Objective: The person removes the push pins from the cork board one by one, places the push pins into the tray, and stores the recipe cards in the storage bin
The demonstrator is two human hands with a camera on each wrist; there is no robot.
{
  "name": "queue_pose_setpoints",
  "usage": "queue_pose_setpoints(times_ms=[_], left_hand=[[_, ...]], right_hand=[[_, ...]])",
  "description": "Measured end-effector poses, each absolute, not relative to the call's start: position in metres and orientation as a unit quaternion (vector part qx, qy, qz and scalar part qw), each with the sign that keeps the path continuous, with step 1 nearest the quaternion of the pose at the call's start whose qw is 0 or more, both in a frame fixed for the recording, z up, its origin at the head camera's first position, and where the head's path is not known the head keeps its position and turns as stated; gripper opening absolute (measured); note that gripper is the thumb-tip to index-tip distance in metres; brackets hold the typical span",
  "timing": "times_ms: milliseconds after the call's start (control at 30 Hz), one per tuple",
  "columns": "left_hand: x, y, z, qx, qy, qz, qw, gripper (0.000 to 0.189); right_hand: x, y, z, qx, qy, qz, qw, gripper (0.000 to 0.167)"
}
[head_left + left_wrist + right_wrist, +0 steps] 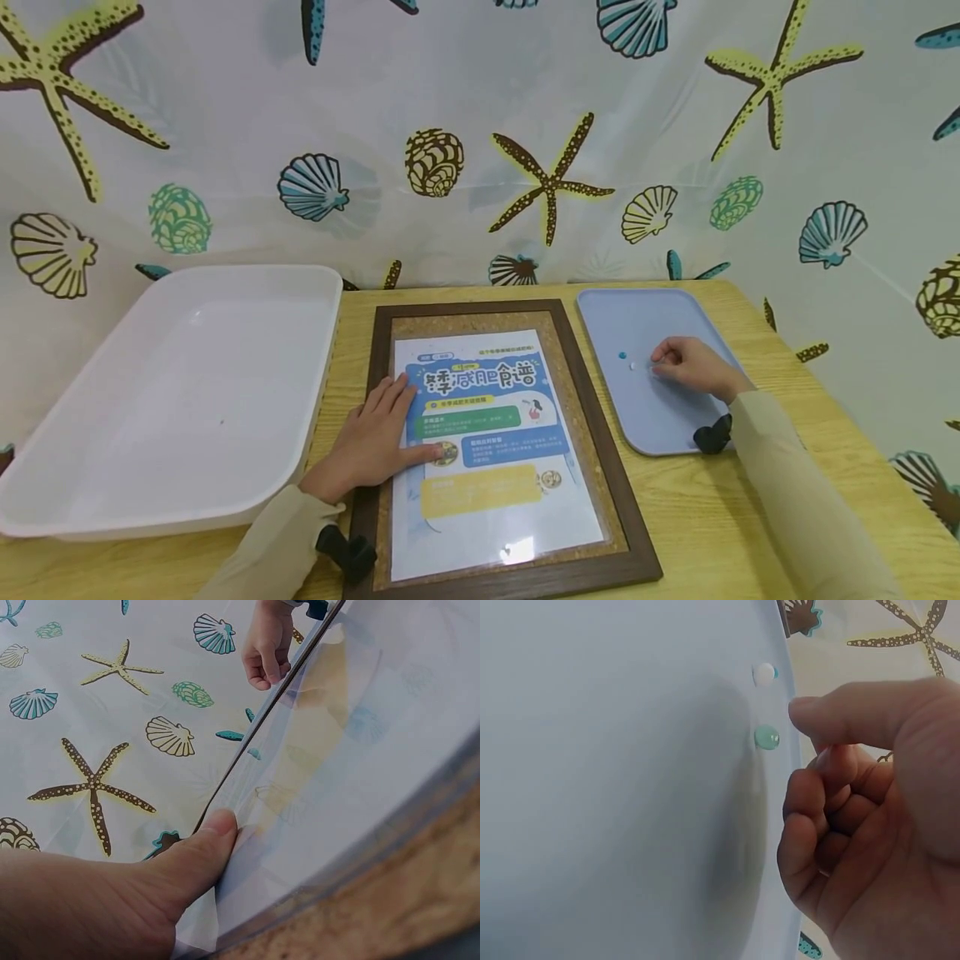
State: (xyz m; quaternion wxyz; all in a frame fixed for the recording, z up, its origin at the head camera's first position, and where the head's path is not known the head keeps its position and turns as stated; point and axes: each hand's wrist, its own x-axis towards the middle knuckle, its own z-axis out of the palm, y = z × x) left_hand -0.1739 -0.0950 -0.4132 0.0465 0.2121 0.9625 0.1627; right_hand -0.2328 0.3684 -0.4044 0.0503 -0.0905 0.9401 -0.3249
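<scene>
My left hand (378, 437) lies with spread fingers on the left side of a printed poster (498, 529) in a clear glossy cover. The poster lies on a cork board (555, 323) with a dark brown frame. In the left wrist view the thumb (187, 866) rests on the cover. My right hand (693, 367) is over a pale blue tray (637, 429), fingers curled and thumb near the forefinger; whether something sits between them I cannot tell. Beside its fingertips are a teal round piece (622, 355), a white one (764, 673) and a translucent green one (766, 737), like thumbtack heads.
A large white basin (187, 392) stands on the left of the wooden table (690, 517), close beside the framed board. A curtain (465, 83) printed with shells and starfish hangs behind the table's far edge.
</scene>
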Motion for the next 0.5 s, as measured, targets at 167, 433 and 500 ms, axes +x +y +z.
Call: queue_pose_setpoints(times_ms=[167,433,500], left_hand=[[-0.173,-0.095,-0.413,0.21,0.962,0.165,0.053,0.098],[-0.173,-0.096,-0.413,0.211,0.962,0.165,0.05,0.098],[-0.173,-0.096,-0.413,0.211,0.962,0.167,0.051,0.098]], right_hand=[[-0.23,0.36,-0.402,-0.099,0.936,-0.332,0.052,0.01],[-0.229,0.346,-0.403,-0.127,0.936,-0.327,0.041,0.007],[-0.228,0.341,-0.401,-0.135,0.936,-0.322,0.035,0.007]])
